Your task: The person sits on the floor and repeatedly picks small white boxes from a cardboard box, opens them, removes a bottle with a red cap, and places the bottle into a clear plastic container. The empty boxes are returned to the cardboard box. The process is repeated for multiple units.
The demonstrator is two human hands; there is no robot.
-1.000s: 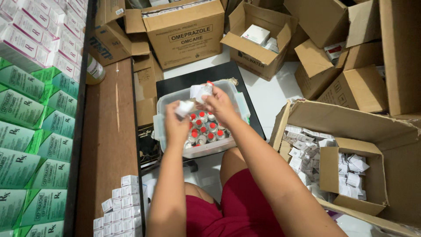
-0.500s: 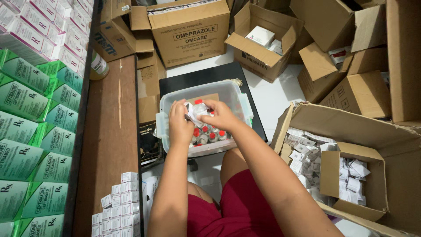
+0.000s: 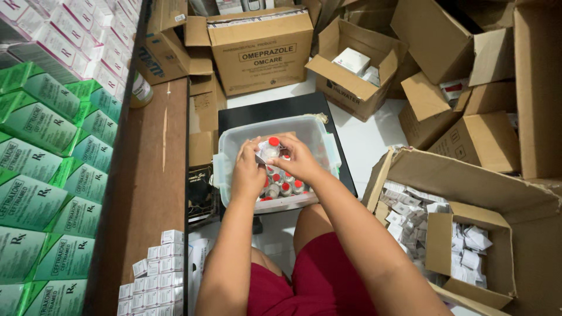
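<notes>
A clear plastic tub [image 3: 319,133] rests on a black surface just past my knees. Several small glass vials with red caps [image 3: 284,184] lie in its near half. Over the tub, both hands meet around one red-capped vial [image 3: 270,147] and a bit of white packaging. My left hand [image 3: 249,169] grips it from the left, fingers curled. From the right, my right hand [image 3: 295,158] pinches the same vial near its top. The lower part of the vial is hidden behind my fingers.
Green medicine cartons [image 3: 44,175] and white-pink ones [image 3: 76,29] fill shelves on the left, beside a brown wooden board [image 3: 149,193]. Small white boxes [image 3: 155,272] are stacked near my left elbow. Open cardboard boxes [image 3: 257,50] ring the floor; one at right [image 3: 468,234] holds crumpled white cartons.
My hands have come nearer and lower over the tub. The white carton seen in them a second ago has given way to a bare red-capped vial held between both hands.
</notes>
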